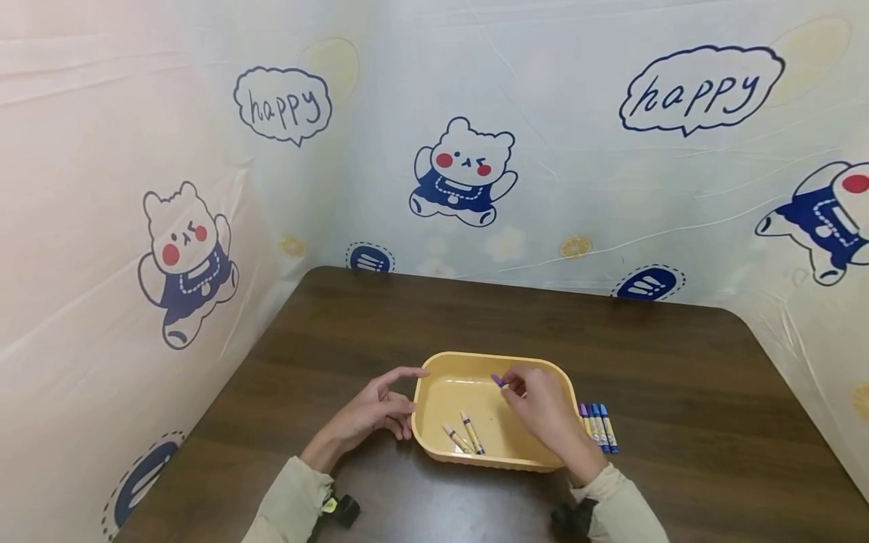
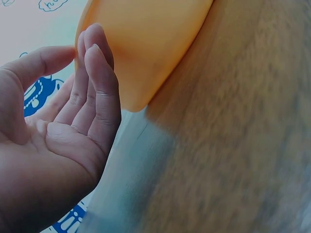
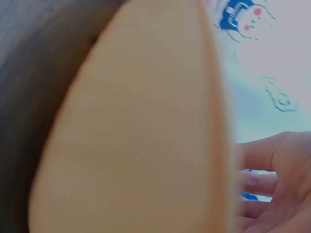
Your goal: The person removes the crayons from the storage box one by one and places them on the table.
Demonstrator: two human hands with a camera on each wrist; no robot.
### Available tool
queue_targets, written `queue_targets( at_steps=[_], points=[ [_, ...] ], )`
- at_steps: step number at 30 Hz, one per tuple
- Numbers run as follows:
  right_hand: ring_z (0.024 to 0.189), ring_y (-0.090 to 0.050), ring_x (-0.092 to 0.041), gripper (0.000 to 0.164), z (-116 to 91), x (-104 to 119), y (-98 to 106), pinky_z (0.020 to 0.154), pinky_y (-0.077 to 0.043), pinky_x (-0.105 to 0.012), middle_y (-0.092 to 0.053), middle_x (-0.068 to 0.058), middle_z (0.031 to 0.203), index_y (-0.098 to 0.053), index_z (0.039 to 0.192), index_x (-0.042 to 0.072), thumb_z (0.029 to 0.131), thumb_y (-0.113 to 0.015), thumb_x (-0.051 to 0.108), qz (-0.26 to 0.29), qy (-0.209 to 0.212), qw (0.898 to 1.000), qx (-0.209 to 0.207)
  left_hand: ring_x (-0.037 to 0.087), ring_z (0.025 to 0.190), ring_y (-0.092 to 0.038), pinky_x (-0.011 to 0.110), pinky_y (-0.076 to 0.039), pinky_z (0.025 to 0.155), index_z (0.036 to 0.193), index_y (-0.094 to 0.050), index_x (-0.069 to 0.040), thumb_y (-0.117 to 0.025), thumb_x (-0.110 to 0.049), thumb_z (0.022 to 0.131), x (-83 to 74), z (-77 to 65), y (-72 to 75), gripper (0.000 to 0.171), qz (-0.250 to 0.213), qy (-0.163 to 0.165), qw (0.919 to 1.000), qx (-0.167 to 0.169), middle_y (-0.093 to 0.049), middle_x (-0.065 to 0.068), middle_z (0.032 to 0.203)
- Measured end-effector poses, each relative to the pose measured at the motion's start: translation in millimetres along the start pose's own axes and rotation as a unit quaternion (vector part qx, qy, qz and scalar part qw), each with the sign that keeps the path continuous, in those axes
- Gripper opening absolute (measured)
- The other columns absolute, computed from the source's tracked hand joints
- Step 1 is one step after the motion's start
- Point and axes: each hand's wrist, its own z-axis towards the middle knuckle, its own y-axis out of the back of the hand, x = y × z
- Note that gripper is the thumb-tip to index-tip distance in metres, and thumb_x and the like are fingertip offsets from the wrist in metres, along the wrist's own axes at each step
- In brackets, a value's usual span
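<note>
A yellow plastic basin [image 1: 468, 366] rests on the table. Over its right half, my right hand [image 1: 543, 403] pinches a purple crayon [image 1: 498, 381] between thumb and fingertips. In the right wrist view the basin wall covers the fingertips and the crayon. At the basin's left side is my left hand [image 1: 370, 411], its fingers loosely extended and touching the rim. The left wrist view shows nothing held in that palm. Two pale crayons, one slanted [image 1: 456, 438] and one more upright [image 1: 472, 433], lie inside near the front wall.
Several crayons [image 1: 600, 428] in purple and blue shades lie side by side just right of the basin, partly behind the right wrist. The dark wooden table [image 1: 380, 324] is bordered by a hanging sheet [image 1: 570, 188] printed with bears.
</note>
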Motion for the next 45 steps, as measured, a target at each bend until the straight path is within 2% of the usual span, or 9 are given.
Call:
queue_targets(
  at_steps=[4,7,11,16,23,27,34,40,45],
  points=[
    [0.068,-0.06,-0.011,0.01,-12,-11,29,0.062,-0.053,-0.028,-0.066,-0.001,0.074,-0.074,0.087,0.004,0.08,-0.078,-0.001,-0.006,0.015,0.998,-0.059,0.021,0.064,-0.068,0.031,-0.058,0.058,0.149,-0.04,-0.014,-0.061,-0.007,0.097,0.6,1.1,-1.0,0.057,0.0,0.0,1.0,0.001,-0.072,0.012,0.08],
    [0.068,-0.062,-0.012,0.01,-25,-24,48,0.06,-0.053,-0.025,-0.067,-0.001,0.076,-0.074,0.089,0.003,0.081,-0.078,0.0,-0.008,-0.003,0.995,-0.101,0.021,0.063,-0.068,0.031,-0.058,0.058,0.15,-0.038,-0.012,-0.06,-0.005,0.097,-0.9,0.8,-1.9,0.057,0.002,0.003,1.0,0.003,-0.072,0.011,0.08],
    [0.072,-0.065,-0.014,0.01,-39,-47,68,0.061,-0.052,-0.02,-0.07,-0.002,0.079,-0.075,0.093,0.004,0.084,-0.078,0.006,-0.002,-0.053,0.991,-0.124,0.021,0.063,-0.068,0.031,-0.058,0.058,0.15,-0.038,-0.013,-0.06,-0.006,0.097,-2.4,0.1,-2.3,0.058,0.004,0.006,1.0,0.0,-0.072,0.011,0.079],
    [0.07,-0.065,-0.014,0.015,-49,-84,80,0.058,-0.048,-0.023,-0.072,-0.005,0.083,-0.074,0.098,0.001,0.088,-0.075,0.013,-0.019,-0.13,0.986,-0.099,0.021,0.063,-0.067,0.031,-0.058,0.058,0.15,-0.038,-0.012,-0.061,-0.006,0.097,-2.1,-0.1,-2.2,0.058,-0.001,0.006,1.0,0.001,-0.071,0.011,0.079],
    [0.069,-0.06,-0.021,0.015,-52,-120,77,0.057,-0.048,-0.034,-0.071,-0.011,0.08,-0.072,0.091,-0.004,0.088,-0.069,0.01,-0.047,-0.19,0.981,-0.007,0.021,0.063,-0.067,0.031,-0.057,0.057,0.15,-0.038,-0.013,-0.06,-0.005,0.097,-2.8,0.0,-1.8,0.057,-0.003,0.001,1.0,0.0,-0.071,0.011,0.078],
    [0.074,-0.063,-0.024,0.017,-49,-125,70,0.061,-0.053,-0.038,-0.071,-0.015,0.085,-0.072,0.094,-0.005,0.089,-0.068,0.011,-0.037,-0.214,0.976,0.035,0.021,0.063,-0.068,0.031,-0.057,0.058,0.149,-0.039,-0.013,-0.059,-0.005,0.097,-2.4,0.0,-1.6,0.056,-0.006,0.002,1.0,0.003,-0.072,0.011,0.079],
    [0.069,-0.063,-0.018,0.02,-50,-126,70,0.058,-0.054,-0.034,-0.069,-0.013,0.085,-0.069,0.1,-0.009,0.089,-0.068,0.008,-0.018,-0.233,0.97,0.068,0.021,0.063,-0.068,0.031,-0.057,0.058,0.149,-0.04,-0.015,-0.059,-0.006,0.098,-2.7,0.9,-3.3,0.056,-0.002,0.006,1.0,0.0,-0.071,0.011,0.079],
    [0.078,-0.063,-0.025,0.02,-48,-121,80,0.065,-0.053,-0.042,-0.07,-0.012,0.086,-0.071,0.1,-0.006,0.089,-0.068,0.01,-0.046,-0.2,0.978,0.036,0.022,0.064,-0.068,0.031,-0.058,0.058,0.148,-0.042,-0.018,-0.059,-0.006,0.098,-4.3,1.4,-3.8,0.054,0.005,0.008,1.0,-0.003,-0.072,0.012,0.08],
    [0.077,-0.064,-0.025,0.021,-41,-98,89,0.066,-0.056,-0.045,-0.07,-0.016,0.087,-0.07,0.103,-0.007,0.09,-0.068,0.009,-0.05,-0.152,0.987,-0.007,0.022,0.063,-0.067,0.031,-0.057,0.058,0.149,-0.039,-0.014,-0.059,-0.005,0.097,-2.9,-0.2,-2.6,0.056,0.001,0.004,1.0,0.002,-0.071,0.012,0.079]
  ],
)
